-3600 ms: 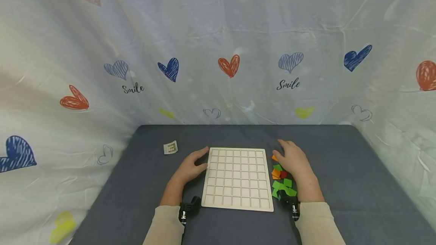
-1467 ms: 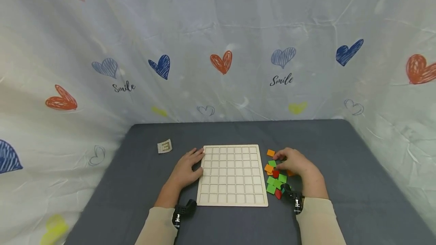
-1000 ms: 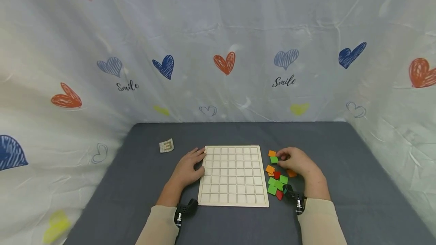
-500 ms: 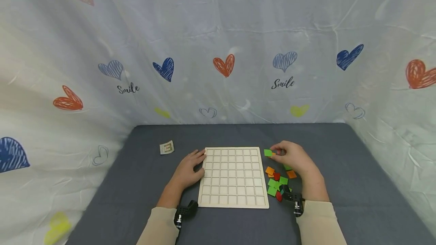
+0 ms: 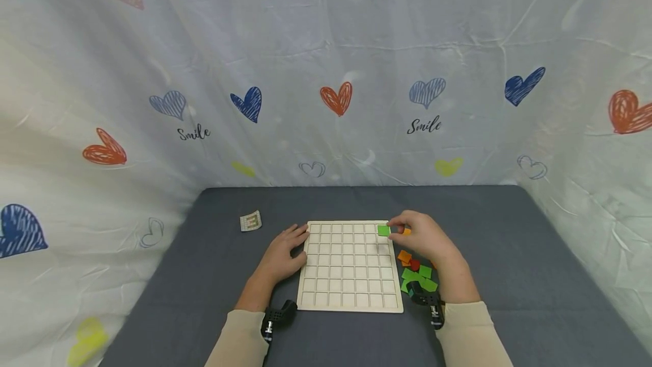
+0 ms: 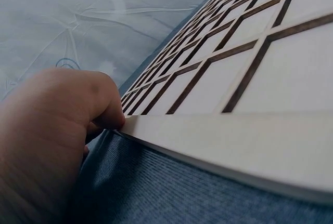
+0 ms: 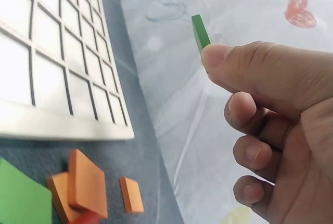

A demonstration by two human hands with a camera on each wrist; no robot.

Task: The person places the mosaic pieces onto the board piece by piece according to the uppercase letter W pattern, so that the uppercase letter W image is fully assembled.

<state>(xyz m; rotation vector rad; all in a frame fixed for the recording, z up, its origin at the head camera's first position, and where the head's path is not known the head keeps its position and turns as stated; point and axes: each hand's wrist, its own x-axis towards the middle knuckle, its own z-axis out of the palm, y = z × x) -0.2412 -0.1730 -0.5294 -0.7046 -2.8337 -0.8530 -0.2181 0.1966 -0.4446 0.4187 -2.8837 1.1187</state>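
Observation:
A pale wooden board [image 5: 350,268] with a grid of shallow square recesses lies on the dark cloth. My right hand [image 5: 423,237] pinches a green square tile [image 5: 384,230] between thumb and fingers, over the board's far right corner. In the right wrist view the green tile [image 7: 200,33] shows edge-on above the thumb, its other fingers curled. My left hand [image 5: 282,254] rests beside the board's left edge with fingers fairly straight, the fingertips touching the rim. The left wrist view has the thumb of the left hand [image 6: 57,130] against the board's edge [image 6: 234,141].
Right of the board lie loose green tiles [image 5: 425,271], orange tiles [image 5: 404,256] and a red piece [image 5: 415,265], partly hidden by the right wrist camera. A small printed paper [image 5: 251,221] sits at the far left. A heart-printed curtain [image 5: 326,72] hangs behind the table.
My right hand first reached among the loose tiles, took up a green tile, and has carried it left over the board's far right corner. The left hand has stayed at the board's left edge.

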